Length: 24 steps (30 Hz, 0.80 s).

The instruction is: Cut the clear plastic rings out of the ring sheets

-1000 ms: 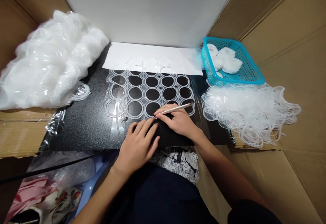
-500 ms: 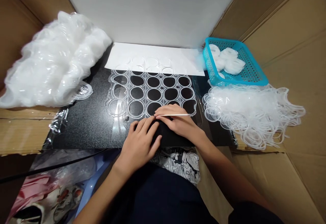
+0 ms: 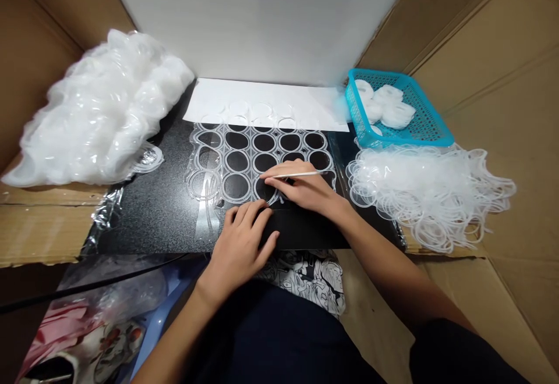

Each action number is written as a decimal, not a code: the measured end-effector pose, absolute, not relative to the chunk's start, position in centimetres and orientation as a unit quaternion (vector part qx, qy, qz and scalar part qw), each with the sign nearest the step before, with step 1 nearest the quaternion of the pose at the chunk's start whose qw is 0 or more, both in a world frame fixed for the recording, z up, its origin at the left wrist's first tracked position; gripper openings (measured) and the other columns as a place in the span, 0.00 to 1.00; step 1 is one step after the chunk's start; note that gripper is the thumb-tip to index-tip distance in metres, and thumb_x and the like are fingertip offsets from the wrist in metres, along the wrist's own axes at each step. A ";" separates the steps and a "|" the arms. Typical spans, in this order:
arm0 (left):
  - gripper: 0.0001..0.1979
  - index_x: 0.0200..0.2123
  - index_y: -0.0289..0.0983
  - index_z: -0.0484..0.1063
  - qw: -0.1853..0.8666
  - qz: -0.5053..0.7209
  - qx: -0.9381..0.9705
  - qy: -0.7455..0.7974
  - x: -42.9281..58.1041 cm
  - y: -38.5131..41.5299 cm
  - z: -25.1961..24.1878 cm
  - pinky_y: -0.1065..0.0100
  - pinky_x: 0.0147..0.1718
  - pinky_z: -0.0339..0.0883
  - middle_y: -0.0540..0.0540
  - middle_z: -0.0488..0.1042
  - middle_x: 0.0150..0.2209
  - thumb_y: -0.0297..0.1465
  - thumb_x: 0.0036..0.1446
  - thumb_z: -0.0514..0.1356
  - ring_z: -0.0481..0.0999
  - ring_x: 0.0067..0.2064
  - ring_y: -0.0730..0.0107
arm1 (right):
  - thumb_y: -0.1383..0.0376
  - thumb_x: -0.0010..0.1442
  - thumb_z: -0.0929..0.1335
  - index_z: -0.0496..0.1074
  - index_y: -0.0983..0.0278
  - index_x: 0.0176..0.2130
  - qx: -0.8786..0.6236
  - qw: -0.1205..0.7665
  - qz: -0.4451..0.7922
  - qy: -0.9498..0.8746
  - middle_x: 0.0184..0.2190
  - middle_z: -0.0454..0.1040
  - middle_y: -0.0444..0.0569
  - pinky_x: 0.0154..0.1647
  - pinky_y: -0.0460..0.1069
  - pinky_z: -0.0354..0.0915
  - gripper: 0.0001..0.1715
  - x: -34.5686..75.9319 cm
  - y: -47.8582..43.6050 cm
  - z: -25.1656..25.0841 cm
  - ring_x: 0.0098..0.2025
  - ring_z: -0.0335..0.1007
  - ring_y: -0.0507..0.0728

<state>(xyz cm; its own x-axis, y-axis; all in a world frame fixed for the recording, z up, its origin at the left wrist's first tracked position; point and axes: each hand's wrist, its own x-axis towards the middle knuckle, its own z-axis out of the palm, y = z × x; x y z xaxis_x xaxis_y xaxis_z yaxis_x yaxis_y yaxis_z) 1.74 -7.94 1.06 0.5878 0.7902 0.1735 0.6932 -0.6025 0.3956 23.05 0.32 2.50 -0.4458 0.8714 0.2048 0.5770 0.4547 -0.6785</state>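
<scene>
A clear plastic sheet (image 3: 250, 162) with rows of round ring outlines lies flat on the black tabletop (image 3: 144, 215). My right hand (image 3: 301, 185) is closed around a thin white stick (image 3: 297, 174), which lies nearly level across the fingers. Its fingertips are over the sheet, by a ring in the near row. My left hand (image 3: 244, 233) rests palm down at the sheet's near edge, fingers spread, with the fingertips just below the same ring. Nothing shows in the left hand.
A large bag of white rings (image 3: 100, 110) stands at left. On the right, a blue basket (image 3: 402, 139) holds several white ring bundles (image 3: 397, 113), with a heap of clear ring offcuts (image 3: 428, 186) before it. White paper (image 3: 266, 94) lies behind the sheet; cardboard (image 3: 493, 93) walls the right side.
My right hand has moved up, away from the left fingertips, with the white stick still in it. The left hand has stayed nearly in place; the whole view has shifted slightly.
</scene>
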 end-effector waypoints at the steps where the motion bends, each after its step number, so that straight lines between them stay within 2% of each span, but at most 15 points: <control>1: 0.16 0.59 0.36 0.69 0.144 0.173 0.879 0.421 1.7 -8.0 1.0 0.51 0.59 0.60 0.37 0.71 0.63 0.35 0.73 0.55 0.69 0.64 0.52 | 0.60 0.71 0.69 0.83 0.54 0.47 -0.452 0.271 0.300 -0.795 0.49 0.85 0.44 0.57 0.56 0.68 0.12 23.1 0.1 2.7 0.54 0.79 0.59; 4: 0.16 0.60 0.36 0.69 0.137 0.180 0.879 0.420 1.6 -8.2 0.9 0.52 0.59 0.61 0.37 0.71 0.64 0.33 0.73 0.55 0.70 0.63 0.52 | 0.61 0.69 0.70 0.84 0.55 0.44 -0.471 0.277 0.353 -0.760 0.46 0.85 0.44 0.58 0.57 0.69 0.10 23.2 -1.2 2.5 0.52 0.80 0.59; 16: 0.16 0.60 0.37 0.69 0.137 0.178 0.879 0.420 1.4 -8.4 0.7 0.52 0.59 0.61 0.38 0.71 0.65 0.33 0.73 0.54 0.70 0.63 0.54 | 0.61 0.72 0.68 0.81 0.56 0.42 -0.441 0.255 0.325 -0.797 0.43 0.85 0.43 0.59 0.57 0.63 0.09 23.4 -2.0 1.3 0.51 0.78 0.58; 21: 0.16 0.60 0.37 0.69 0.138 0.173 0.878 0.425 1.5 -8.3 0.8 0.51 0.59 0.61 0.37 0.71 0.65 0.34 0.73 0.54 0.69 0.64 0.53 | 0.61 0.75 0.64 0.80 0.58 0.46 -0.399 0.260 0.238 -0.846 0.51 0.83 0.46 0.53 0.57 0.61 0.13 23.4 -2.4 0.3 0.53 0.78 0.58; 24: 0.15 0.59 0.37 0.69 0.144 0.171 0.877 0.426 1.5 -8.2 0.9 0.51 0.60 0.60 0.37 0.71 0.64 0.34 0.73 0.54 0.69 0.64 0.53 | 0.61 0.76 0.63 0.79 0.58 0.49 -0.401 0.245 0.166 -0.867 0.52 0.84 0.47 0.50 0.58 0.60 0.15 23.4 -1.9 0.3 0.50 0.78 0.59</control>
<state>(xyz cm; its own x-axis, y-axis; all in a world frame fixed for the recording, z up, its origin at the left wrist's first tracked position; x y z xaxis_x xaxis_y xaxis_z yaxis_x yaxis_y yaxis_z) 1.54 -8.21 0.89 0.5796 0.7955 0.1770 0.6975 -0.5965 0.3971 23.38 -1.92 0.33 -0.5584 0.7768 0.2911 0.6147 0.6231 -0.4836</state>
